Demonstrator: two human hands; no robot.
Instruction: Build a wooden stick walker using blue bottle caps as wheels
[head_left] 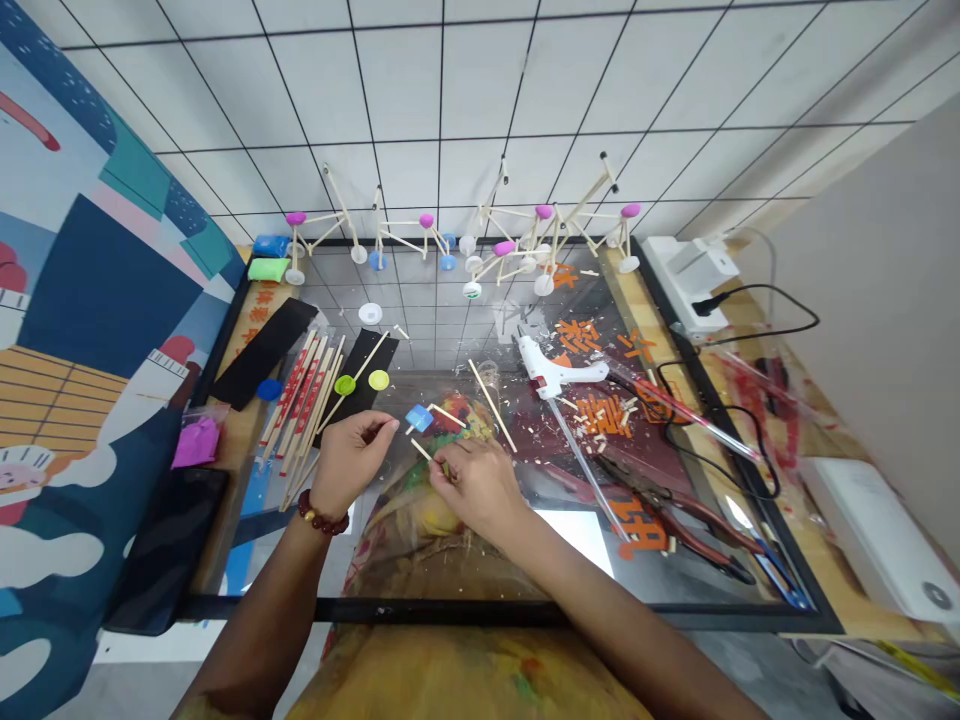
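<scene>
My right hand (476,480) is closed on a short wooden stick (421,449) near the middle of the glass-topped table. Just above that stick lies a small blue piece (419,418) with short sticks at its sides. My left hand (352,450), with a beaded bracelet at the wrist, is to the left of the blue piece; its thumb and index finger are pressed together, and anything between them is too small to make out. A longer loose stick (492,405) lies above my right hand. Green (345,386) and yellow (379,380) discs lie above my left hand.
A white glue gun (555,368) lies right of centre, with pliers (675,505) nearer the right front. Wrapped chopsticks (304,400) and a phone (169,545) are at the left. Small stick models (427,222) line the back edge. A power strip (684,285) sits at the right.
</scene>
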